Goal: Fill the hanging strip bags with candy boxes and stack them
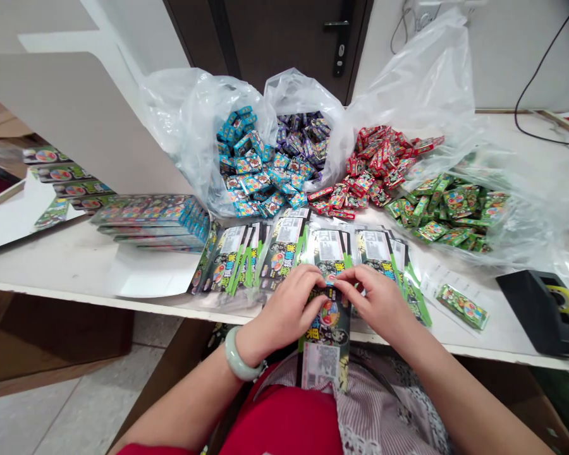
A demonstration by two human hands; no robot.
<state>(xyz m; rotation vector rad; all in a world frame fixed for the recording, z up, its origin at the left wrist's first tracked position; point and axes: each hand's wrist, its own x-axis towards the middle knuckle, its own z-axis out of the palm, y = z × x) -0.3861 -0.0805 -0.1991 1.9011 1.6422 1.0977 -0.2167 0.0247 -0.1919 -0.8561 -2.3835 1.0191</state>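
Note:
A dark printed packet (323, 354) with a white label lies upside down toward me, its lower part against my lap. My left hand (291, 303) pinches its far edge with thumb and fingers, a pale green bangle on that wrist. At the same edge, my right hand (379, 300) grips the other corner between thumb and fingertips. A small bluish bit shows between the fingertips; I cannot tell whether it is separate. Just beyond both hands, several similar packets (284, 237) lie in overlapping piles along the table edge.
Plastic bags spill small blue boxes (253, 170), purple boxes (308, 136), red boxes (379, 158) and green boxes (459, 205). A tape dispenser (533, 309) stands right, beside a green packet (463, 306) on paper. At left, an open white carton (90, 120) holds stacked packs (156, 218).

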